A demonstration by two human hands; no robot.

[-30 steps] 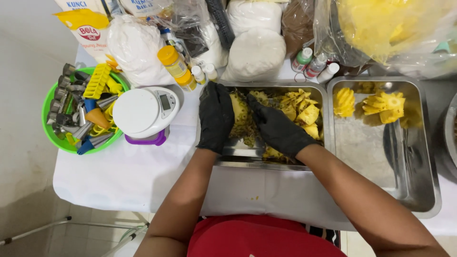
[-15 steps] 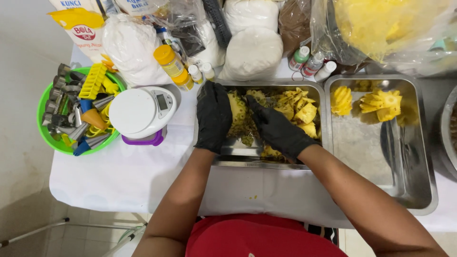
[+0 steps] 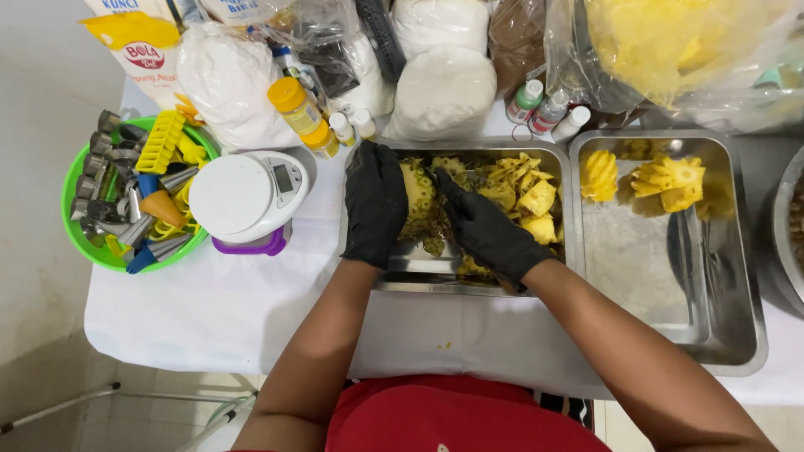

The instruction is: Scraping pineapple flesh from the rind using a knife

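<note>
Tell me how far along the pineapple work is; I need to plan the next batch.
Done: peeled pineapple pieces lie in the right steel tray, and cut trimmings are heaped in the middle tray. In hand: the gloved left hand holds a partly trimmed pineapple over that tray, with the right hand against it. Left: that fruit's remaining eyes; the bag behind holds more yellow fruit.

A white-clothed table [image 3: 218,310] is carrying two steel trays [image 3: 720,335]. A white scale [image 3: 243,197] and green bowl [image 3: 84,243] are sitting left of the gloved fingers [image 3: 373,167].
</note>
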